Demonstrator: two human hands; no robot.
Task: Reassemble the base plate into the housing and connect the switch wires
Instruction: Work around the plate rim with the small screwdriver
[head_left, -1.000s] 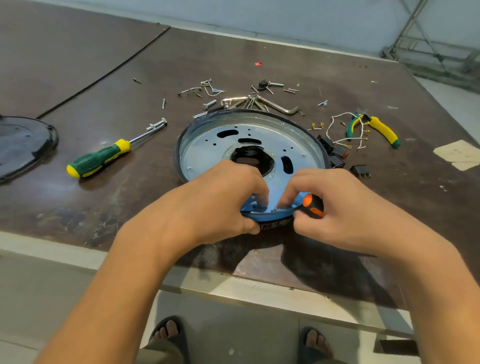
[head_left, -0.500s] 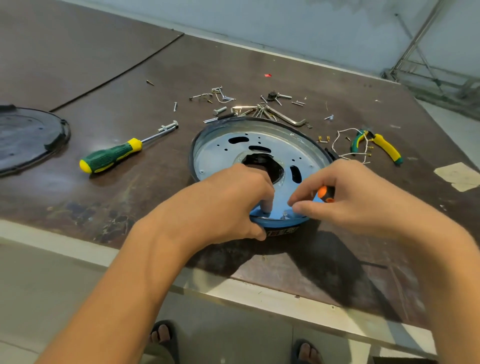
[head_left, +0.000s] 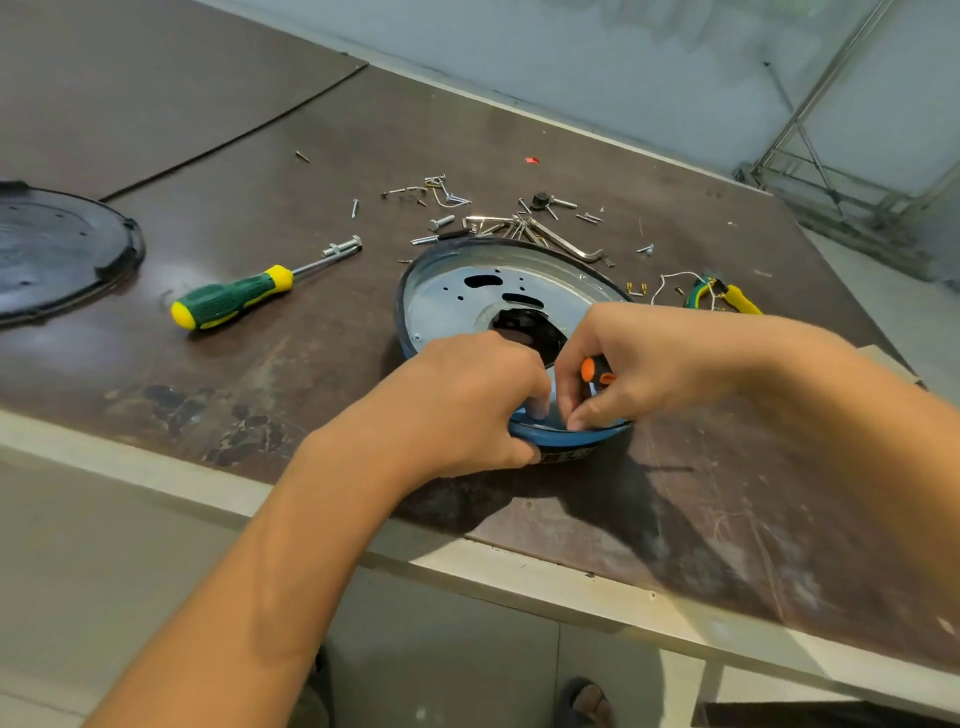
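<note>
Gripping the near rim of the round blue housing (head_left: 566, 435), the left hand (head_left: 467, 395) has its thumb on the outside of the rim and its fingers curled over the top. The fingertips press down on the base plate (head_left: 452, 306), a shiny silver disc that sits inside the housing. The plate has one big hole in the middle and some small holes around it. Something dark shows through the big hole, but I cannot tell what it is.

The right hand (head_left: 649, 364) is closed round a small orange tool (head_left: 589, 370), which is tucked against the palm. Its thumb and first finger come together at the near edge of the plate, just beside the left fingertips. What they pinch there is too small to see.

The housing lies on the worktop (head_left: 260, 395), close to the front edge and a bit right of the middle. To its left lies a green and yellow screwdriver (head_left: 234, 299). At the left edge of the worktop lies a black round cover (head_left: 52, 249). Behind the housing, toward the far edge, is a heap of screws (head_left: 498, 223) and a bent metal key (head_left: 571, 247). Toward the right edge lie pliers (head_left: 727, 296) with green and yellow handles, and a thin white wire (head_left: 670, 278) lies just beside them. Below the front edge, toes in a sandal (head_left: 587, 701) show on the floor.
</note>
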